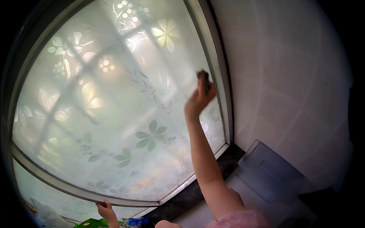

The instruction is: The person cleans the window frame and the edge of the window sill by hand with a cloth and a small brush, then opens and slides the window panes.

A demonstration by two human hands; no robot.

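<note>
In front of me is a large frosted window pane [114,125] patterned with leaves and berries, set in a pale metal frame [209,37]. My right hand [199,99] is raised near the pane's right side, close to the upright frame member. It holds a small dark scrubbing pad [203,76], blurred, at the glass; whether the pad touches is hard to tell. Low down at the left, my left hand [107,213] grips the bottom rail [85,196] of the window sash, its fingers partly hidden at the edge.
A pale tiled wall [273,79] rises at the right, with a grey-blue panel [271,171] low against it. Along the window's foot runs a dark sill [182,198]. At lower left are a clear plastic bag [47,215], a green object [91,223] and a blue bottle [137,221].
</note>
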